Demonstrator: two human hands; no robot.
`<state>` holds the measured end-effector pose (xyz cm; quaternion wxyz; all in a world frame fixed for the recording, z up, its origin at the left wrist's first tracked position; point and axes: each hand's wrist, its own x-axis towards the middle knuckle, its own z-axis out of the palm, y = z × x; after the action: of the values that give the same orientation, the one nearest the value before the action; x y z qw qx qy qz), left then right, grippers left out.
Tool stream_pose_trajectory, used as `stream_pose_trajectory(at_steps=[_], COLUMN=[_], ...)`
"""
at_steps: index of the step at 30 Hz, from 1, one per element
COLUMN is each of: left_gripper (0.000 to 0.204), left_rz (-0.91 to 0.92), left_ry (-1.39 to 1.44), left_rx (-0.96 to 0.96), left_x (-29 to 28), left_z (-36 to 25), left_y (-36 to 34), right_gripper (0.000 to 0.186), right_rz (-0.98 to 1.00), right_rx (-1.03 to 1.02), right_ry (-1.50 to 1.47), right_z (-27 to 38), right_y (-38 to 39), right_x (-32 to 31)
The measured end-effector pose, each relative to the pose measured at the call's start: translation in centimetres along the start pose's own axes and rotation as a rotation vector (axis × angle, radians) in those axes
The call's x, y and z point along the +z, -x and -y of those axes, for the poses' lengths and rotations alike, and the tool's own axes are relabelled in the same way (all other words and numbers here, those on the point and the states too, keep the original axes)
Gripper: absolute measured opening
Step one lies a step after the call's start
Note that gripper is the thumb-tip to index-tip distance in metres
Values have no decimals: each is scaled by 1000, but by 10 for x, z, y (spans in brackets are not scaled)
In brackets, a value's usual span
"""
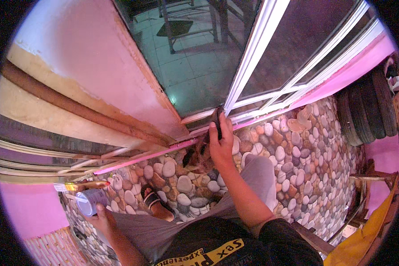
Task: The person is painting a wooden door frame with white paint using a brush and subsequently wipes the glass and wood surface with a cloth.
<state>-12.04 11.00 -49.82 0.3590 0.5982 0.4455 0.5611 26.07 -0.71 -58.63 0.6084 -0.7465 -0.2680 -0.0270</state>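
At the lower left, my left hand [103, 220] is closed round a small round paint can [89, 202] with a pale lilac top. A paintbrush [85, 185] with pale bristles and a reddish-brown handle lies just beyond the can, by the window ledge. My right hand [222, 141] reaches forward to the bottom corner of the white window frame [248, 57]. Its fingers pinch a dark, thin piece [217, 119] against the frame; I cannot make out its kind. Behind that hand, a brown and black shape [200, 157] shows low by the wall, partly hidden.
Dark glass [195, 75] fills the window, with a chair visible through it. A pink and cream wall post [106, 57] stands to the left. Stacked tyres [365, 108] are at the right, near yellow cloth [363, 239]. My sandalled foot [157, 204] rests on the pebble-patterned floor [306, 168].
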Motion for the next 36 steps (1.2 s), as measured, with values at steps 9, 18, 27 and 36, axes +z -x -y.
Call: stream_pose_trajectory(at_steps=[9, 18, 27, 36], left_gripper=[93, 98, 91, 89], left_rz=[21, 4, -50, -17], left_ry=[-36, -89, -198, -48], left_rx=[11, -25, -111, 0], left_x=[-8, -14, -21, -12], left_z=[15, 19, 11, 12], left_y=[-5, -5, -7, -8], right_gripper=[44, 40, 51, 41], right_rz=[-36, -96, 39, -131], right_rx=[-11, -66, 275, -18], right_ry=[47, 134, -1, 8], right_z=[33, 36, 49, 42], right_y=[-7, -5, -12, -7], right_x=[10, 13, 11, 19])
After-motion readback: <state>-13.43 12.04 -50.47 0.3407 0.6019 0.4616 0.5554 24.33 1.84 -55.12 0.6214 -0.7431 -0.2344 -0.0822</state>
